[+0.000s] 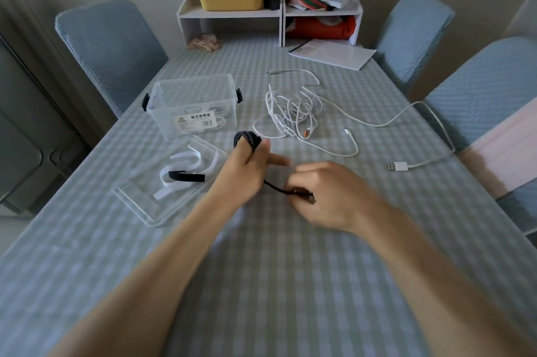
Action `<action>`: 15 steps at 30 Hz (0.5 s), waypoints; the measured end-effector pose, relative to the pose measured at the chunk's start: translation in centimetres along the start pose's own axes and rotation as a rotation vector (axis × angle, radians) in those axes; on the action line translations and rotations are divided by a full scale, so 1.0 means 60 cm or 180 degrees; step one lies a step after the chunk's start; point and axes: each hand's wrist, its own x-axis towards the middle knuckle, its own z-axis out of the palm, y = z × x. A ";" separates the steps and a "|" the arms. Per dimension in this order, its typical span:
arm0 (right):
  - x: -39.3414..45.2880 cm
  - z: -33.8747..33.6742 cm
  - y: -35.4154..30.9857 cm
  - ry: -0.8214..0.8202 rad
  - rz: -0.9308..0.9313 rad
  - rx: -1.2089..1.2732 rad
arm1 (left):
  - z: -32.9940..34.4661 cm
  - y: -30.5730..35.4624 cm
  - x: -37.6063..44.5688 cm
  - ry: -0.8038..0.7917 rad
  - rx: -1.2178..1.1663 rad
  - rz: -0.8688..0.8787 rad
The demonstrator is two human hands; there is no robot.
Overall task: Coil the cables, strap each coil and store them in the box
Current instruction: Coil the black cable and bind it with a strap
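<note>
A black cable (247,140) is wound in loops around the fingers of my left hand (252,164), which grips the coil above the table. Its loose tail runs to my right hand (322,191), which pinches the cable near the black plug end (308,196). The clear plastic box (193,103) stands open at the left with white cable visible inside. Its clear lid (162,202) lies in front, holding white straps (186,164) and a black strap (186,176). A tangle of white cables (293,112) lies loose at the centre right, one USB plug (396,166) at the right.
The table has a blue-grey checked cloth (261,284). Blue-covered chairs (110,48) stand at the left and right sides. A white shelf unit (270,10) with a yellow bin stands at the far end, papers (334,54) beside it.
</note>
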 end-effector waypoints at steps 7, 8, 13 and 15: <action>-0.006 -0.028 0.026 0.1022 0.0228 0.0828 | 0.000 0.002 -0.008 -0.0629 0.0497 0.0067; -0.006 -0.028 0.028 0.1101 0.0303 0.0914 | -0.002 0.004 -0.012 -0.0706 0.0482 0.0058; -0.003 -0.013 0.047 0.1465 0.0850 0.1318 | -0.009 0.011 -0.017 -0.1195 -0.0201 -0.0112; -0.005 -0.010 0.057 0.1514 0.1011 0.1474 | -0.011 0.013 -0.018 -0.1353 -0.0393 -0.0092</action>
